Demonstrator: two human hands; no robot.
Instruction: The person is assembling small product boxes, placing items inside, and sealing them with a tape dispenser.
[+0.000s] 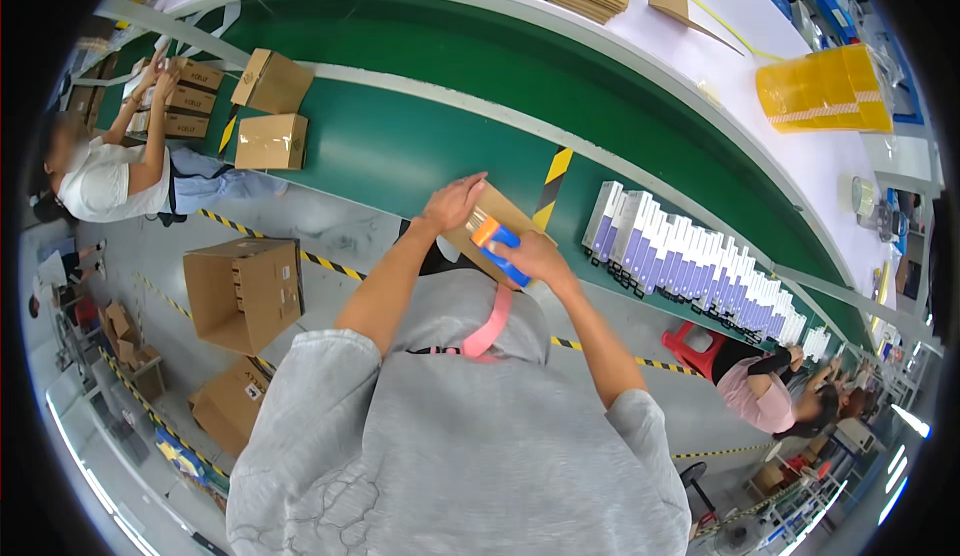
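Observation:
In front of my waist a small brown cardboard box (pixel 508 209) sits at the near edge of the green bench. My left hand (pixel 455 204) lies along its left side, fingers stretched out and close together. Over the box, my right hand (pixel 532 255) is closed around a blue and orange object (pixel 489 232); my fingers cover part of it, so I cannot make out its exact kind. Pale strips show at its left end, beside the cardboard. The inside of the box is mostly hidden.
Rows of white and purple boxes (pixel 690 256) line the bench at the right. Two closed cartons (pixel 272 143) stand to the left. A large open carton (pixel 245 296) is on the floor. Co-workers (pixel 130 171) work at both sides. Yellow tape rolls (pixel 822 91) lie on the upper shelf.

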